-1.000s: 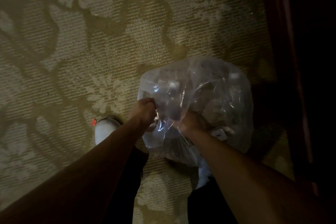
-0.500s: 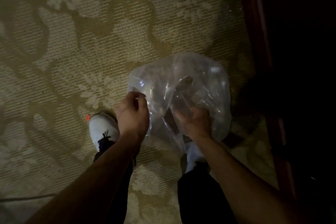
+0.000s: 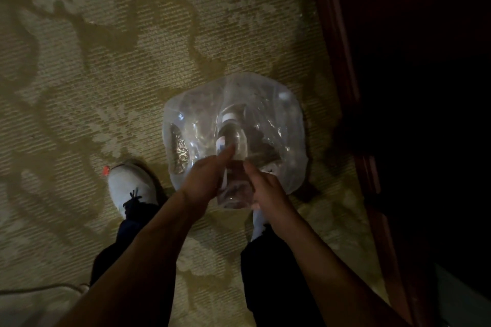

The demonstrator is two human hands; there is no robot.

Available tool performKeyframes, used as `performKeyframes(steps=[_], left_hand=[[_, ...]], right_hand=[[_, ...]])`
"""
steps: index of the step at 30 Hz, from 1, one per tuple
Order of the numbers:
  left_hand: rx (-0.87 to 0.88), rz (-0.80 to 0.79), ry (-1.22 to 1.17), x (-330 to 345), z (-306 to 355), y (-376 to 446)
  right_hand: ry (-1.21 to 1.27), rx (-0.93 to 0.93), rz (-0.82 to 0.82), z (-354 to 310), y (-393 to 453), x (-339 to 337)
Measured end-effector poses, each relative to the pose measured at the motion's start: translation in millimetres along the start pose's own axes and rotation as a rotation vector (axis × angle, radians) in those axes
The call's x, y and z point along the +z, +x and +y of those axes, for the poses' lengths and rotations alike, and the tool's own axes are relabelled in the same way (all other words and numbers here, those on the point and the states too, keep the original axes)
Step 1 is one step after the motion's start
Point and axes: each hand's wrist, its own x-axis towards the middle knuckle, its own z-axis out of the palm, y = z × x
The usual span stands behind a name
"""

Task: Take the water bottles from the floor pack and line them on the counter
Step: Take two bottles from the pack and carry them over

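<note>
On the patterned carpet (image 3: 132,74), between the person's feet, sits the clear plastic floor pack (image 3: 287,125), its film crumpled and glossy under dim light. One water bottle (image 3: 233,141), transparent with a white cap pointing away from the camera and a label band near its shoulder, is held over the pack's near edge, tilted with its base toward the person. Left hand (image 3: 204,180): grip closed around the bottle's left side, index finger extended along the label. Right hand (image 3: 265,188): grip closed on the bottle's lower right side, thumb laid against the body. Both forearms enter from the lower edge of the view. A second white cap (image 3: 283,95) shows faintly through the film at the pack's far right; further contents are too blurred to identify. Left of the pack stands a white sneaker (image 3: 132,188) with dark laces and an orange tab at its toe; dark trousers (image 3: 276,279) cover both legs. A dark wooden edge (image 3: 337,61) borders the carpet at right, with deep shadow beyond.
</note>
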Motion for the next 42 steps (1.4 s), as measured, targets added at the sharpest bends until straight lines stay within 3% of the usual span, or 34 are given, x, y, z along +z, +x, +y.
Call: performKeyframes(steps=[4, 8, 10, 14, 16, 18, 21, 24, 27, 31, 36, 42], left_hand=[[0.066, 0.127, 0.205, -21.1, 6.7, 16.4], [0.064, 0.183, 0.567, -34.7, 7.6, 20.5], [0.085, 0.191, 0.677, -37.9, 9.6, 21.9], [0.083, 0.193, 0.758, -43.5, 8.1, 31.4], [0.09, 0.193, 0.781, -44.6, 7.7, 35.2], [0.084, 0.175, 0.77, -43.6, 8.0, 36.0], [0.066, 0.174, 0.766, -38.9, 6.0, 33.9], [0.07, 0.185, 0.778, -31.8, 3.6, 32.9], [0.083, 0.213, 0.717, -29.6, 1.3, 34.7], [0.065, 0.238, 0.638, -29.8, -2.7, 35.9], [0.103, 0.255, 0.619, -30.2, -8.6, 27.7], [0.077, 0.236, 0.414, -36.6, -11.5, 11.0]], right_hand=[[-0.433, -0.134, 0.252, -1.3, 39.7, 5.0], [-1.039, -0.184, 0.048, -0.8, 74.5, 7.9], [-1.252, -0.178, 0.025, 3.9, 90.2, 2.8], [-1.466, -0.061, 0.054, 21.1, 96.8, -1.3], [-1.343, -0.01, 0.2, 26.5, 91.6, 9.7], [-1.024, 0.082, 0.437, 26.3, 90.7, 20.5], [-0.605, 0.183, 0.505, 25.9, 97.3, 23.9], [-0.112, 0.316, 0.46, 26.7, 102.2, 18.2], [0.097, 0.366, 0.306, 47.2, 116.2, 20.9], [0.219, 0.364, 0.294, 130.8, 187.1, 9.4], [0.442, 0.384, 0.299, 58.9, 109.0, 20.9], [0.793, 0.321, 0.255, -1.0, 44.0, 12.7]])
